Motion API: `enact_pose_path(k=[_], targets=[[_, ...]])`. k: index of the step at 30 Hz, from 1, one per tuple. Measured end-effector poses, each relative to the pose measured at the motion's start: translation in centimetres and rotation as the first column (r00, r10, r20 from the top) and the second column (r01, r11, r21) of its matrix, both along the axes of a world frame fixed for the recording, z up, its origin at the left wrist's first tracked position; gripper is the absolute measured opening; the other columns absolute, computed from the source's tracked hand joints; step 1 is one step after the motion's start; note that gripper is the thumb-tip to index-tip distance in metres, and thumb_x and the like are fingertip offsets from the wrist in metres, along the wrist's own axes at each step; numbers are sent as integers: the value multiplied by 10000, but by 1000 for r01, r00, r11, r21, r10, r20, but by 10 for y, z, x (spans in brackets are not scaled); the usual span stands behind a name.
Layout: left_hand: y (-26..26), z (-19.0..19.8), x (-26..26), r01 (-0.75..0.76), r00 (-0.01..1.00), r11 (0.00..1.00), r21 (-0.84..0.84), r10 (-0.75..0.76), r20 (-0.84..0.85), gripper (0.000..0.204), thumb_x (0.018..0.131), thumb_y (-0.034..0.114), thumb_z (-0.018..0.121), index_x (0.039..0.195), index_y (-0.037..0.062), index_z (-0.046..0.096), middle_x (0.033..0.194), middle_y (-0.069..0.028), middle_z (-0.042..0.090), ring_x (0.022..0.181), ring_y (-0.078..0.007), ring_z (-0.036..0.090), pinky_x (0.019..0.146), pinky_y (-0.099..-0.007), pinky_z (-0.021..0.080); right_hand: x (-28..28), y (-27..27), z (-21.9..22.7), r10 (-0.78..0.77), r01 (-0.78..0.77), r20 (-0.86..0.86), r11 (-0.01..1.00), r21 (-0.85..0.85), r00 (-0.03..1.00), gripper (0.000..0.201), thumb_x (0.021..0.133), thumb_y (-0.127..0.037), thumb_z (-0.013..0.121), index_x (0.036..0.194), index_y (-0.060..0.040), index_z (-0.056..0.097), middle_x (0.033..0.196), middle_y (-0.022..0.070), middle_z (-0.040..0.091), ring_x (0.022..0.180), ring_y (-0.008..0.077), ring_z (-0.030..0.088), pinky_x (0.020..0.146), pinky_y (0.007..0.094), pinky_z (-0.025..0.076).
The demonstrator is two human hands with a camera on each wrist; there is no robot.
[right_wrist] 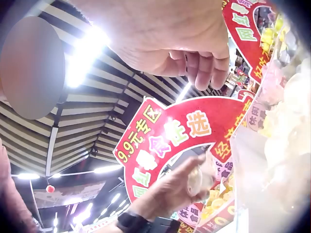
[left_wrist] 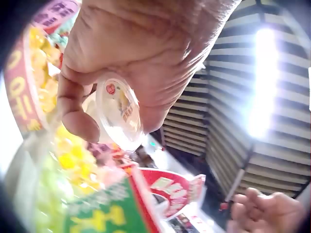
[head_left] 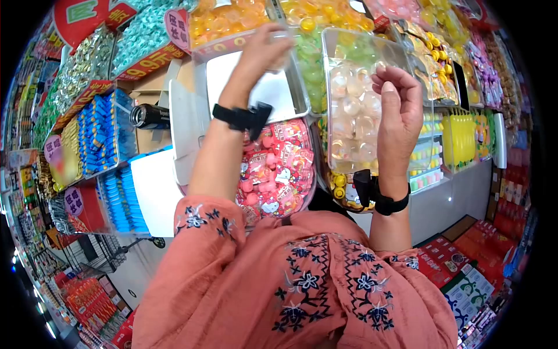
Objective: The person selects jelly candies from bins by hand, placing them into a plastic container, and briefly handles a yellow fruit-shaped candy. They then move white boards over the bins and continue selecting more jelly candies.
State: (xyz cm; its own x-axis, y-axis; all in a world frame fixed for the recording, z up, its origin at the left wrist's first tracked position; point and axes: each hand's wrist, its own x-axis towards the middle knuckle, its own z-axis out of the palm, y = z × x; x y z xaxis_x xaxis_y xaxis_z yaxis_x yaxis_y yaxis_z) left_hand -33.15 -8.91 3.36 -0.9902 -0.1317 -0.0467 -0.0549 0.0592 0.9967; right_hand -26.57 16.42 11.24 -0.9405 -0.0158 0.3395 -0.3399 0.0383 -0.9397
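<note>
- Left hand [head_left: 264, 49]: raised above the display bins, thumb and fingers pinching a small clear jelly cup [left_wrist: 119, 114]; in the left wrist view the cup sits between the thumb pad and the curled fingers, its printed foil lid facing the camera, its body half hidden behind the palm; in the head view only a pale glint of it shows at the fingertips.
- Right hand [head_left: 398, 107]: held upright over the tray of clear jelly cups [head_left: 354, 110], fingers loosely bent at the tips, nothing between them; it hovers apart from the tray's contents.
- Edges and room: the left hand's cup hangs over an empty metal tray [head_left: 273, 90], whose bare floor lies open beneath it; bins stand wall to wall on every side, the yellow jelly bin [head_left: 224, 23] just beyond the fingertips, the red-and-pink sweets bin [head_left: 276, 168] just below the wrist.
- Materials: the cup is glossy, translucent plastic, rounded in outline; the clear tray is thin, rigid plastic with rounded corners; the metal tray is matte and flat; a red arched sign [right_wrist: 180, 133] with yellow characters stands above the bins.
- Person: salmon blouse [head_left: 302, 279] with dark floral embroidery; black wristbands on both wrists.
</note>
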Motion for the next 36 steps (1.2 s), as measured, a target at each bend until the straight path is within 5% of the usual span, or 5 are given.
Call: enact_pose_path(k=[4,7,13,20,36], targets=[[85,59,30,195,933,976,-102,-216,-288,407,930,265,704,1278,93,583,921,-29,622,757,-83,595,635,-238,499,7,4,14,-40,41,-131,999,4,991,202,1000,-29,512,1194,12,552,1159,99,636,1052,153,603,976,303,478],[122,75,46,-7,698,916,-401,-283,-658,444,926,288,713,1280,57,577,1030,-76,634,913,-181,611,831,-305,513,14,14,28,-114,124,-224,992,34,968,202,1010,-42,506,1197,20,549,1173,106,633,1085,159,596,997,312,467],[92,48,43,77,854,915,-396,-266,-447,415,950,311,670,1240,21,601,1077,-143,650,981,-266,626,888,-356,499,24,49,33,-173,192,-277,981,42,945,205,1013,-49,499,1197,25,546,1205,114,620,1117,174,590,1033,325,446],[3,-23,92,44,998,599,-800,-63,8,438,944,342,635,1157,-40,651,1109,-262,678,1033,-406,647,908,-443,504,44,66,16,-110,126,-159,987,95,981,189,998,-33,506,1171,6,571,1142,85,640,1062,153,597,985,302,458],[-3,-70,109,476,801,639,-604,-33,597,761,978,643,403,1120,-49,688,1138,-295,672,1098,-434,629,978,-438,462,61,37,2,49,-27,-120,984,176,992,182,978,-62,534,1133,17,587,1048,92,671,976,162,640,892,297,498]])
